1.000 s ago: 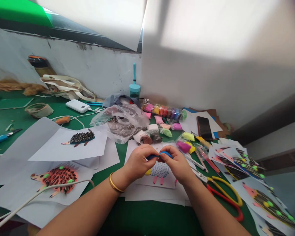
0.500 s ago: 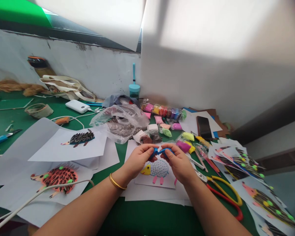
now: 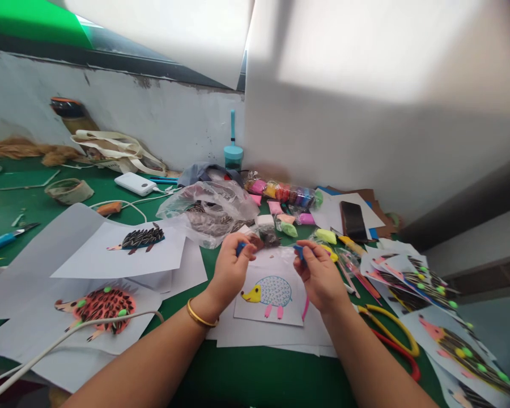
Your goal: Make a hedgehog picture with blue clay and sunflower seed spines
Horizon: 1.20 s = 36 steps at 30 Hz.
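My left hand point(image 3: 233, 265), with a gold bangle point(image 3: 202, 313) at its wrist, is closed on a piece of blue clay point(image 3: 240, 247). Another bit of blue clay point(image 3: 300, 251) is pinched in the fingers of my right hand point(image 3: 318, 273). The two hands are apart, held above a white sheet with a hedgehog drawing point(image 3: 273, 292). That hedgehog has a yellow clay face, pink clay feet and a blue outlined body with small blue marks. Part of a pink strip point(image 3: 306, 309) shows beside the sheet, near my right wrist.
Seed-covered hedgehog pictures lie at left point(image 3: 142, 238) and right point(image 3: 463, 345). Behind my hands are a plastic bag of seeds point(image 3: 208, 212) and several clay packets point(image 3: 288, 228). Scissors with yellow and red handles point(image 3: 393, 328) lie by my right forearm. A white cable point(image 3: 72, 334) crosses the left papers.
The blue clay stretched between my hands has come apart into two pieces. My hands have moved away from each other, left hand leftward and right hand rightward, uncovering more of the drawing.
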### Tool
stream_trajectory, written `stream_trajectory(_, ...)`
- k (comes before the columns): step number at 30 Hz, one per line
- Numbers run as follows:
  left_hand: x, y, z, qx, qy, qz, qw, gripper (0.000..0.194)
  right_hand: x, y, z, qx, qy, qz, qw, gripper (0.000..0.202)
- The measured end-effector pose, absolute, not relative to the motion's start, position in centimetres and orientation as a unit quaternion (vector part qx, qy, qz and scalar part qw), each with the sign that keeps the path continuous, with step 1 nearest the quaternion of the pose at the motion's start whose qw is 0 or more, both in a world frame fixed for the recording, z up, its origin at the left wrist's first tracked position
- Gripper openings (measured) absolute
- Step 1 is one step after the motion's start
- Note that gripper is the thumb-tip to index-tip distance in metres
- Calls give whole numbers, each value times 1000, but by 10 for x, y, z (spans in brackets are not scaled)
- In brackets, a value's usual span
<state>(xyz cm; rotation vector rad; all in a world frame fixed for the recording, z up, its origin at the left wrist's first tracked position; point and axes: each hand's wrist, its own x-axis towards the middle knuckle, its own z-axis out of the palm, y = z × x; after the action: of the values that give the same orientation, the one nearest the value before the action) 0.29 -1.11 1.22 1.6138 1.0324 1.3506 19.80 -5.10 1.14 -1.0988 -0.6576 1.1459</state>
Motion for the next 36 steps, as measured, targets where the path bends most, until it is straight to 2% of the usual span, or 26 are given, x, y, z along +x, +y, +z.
stream_trajectory(2,3,-8,12,564,398,540,481,24,205,-48,13,-473,-267,501,674,32)
stream_trajectory(4,4,-7,11,552,394,517,522,32,208,-48,15,-466,-270,514,668,29)
stream_trajectory(7,3,-8,12,621,407,487,461,29,205,-51,18,-465,-291,538,640,30)
stream_trajectory(11,0,-9,14,750,433,377,329,46,199,-55,24,-437,-290,560,641,24)
stream_trajectory(12,1,-10,13,767,439,351,309,45,199,-56,27,-423,-285,572,643,23)
stream_trajectory(15,3,-11,8,790,436,341,265,21,198,-57,32,-400,-268,598,641,25)
stream_trajectory(17,4,-10,3,791,419,362,259,38,198,-57,33,-407,-270,588,645,20)
stream_trajectory(18,5,-9,1,790,413,369,265,43,198,-57,32,-415,-276,577,646,24)
stream_trajectory(21,5,-7,0,766,425,366,314,39,197,-56,26,-449,-302,557,630,41)
stream_trajectory(25,3,-4,6,736,454,321,386,32,198,-55,17,-473,-353,543,597,37)
stream_trajectory(28,2,-3,3,785,432,329,299,23,199,-55,15,-483,-368,513,607,32)
stream_trajectory(30,2,-2,-1,810,411,342,241,30,198,-56,16,-487,-362,503,615,31)
stream_trajectory(33,2,-2,-8,828,402,331,207,45,196,-57,17,-479,-365,523,603,42)
stream_trajectory(36,2,-3,-7,839,412,305,183,44,195,-56,16,-464,-369,550,588,46)
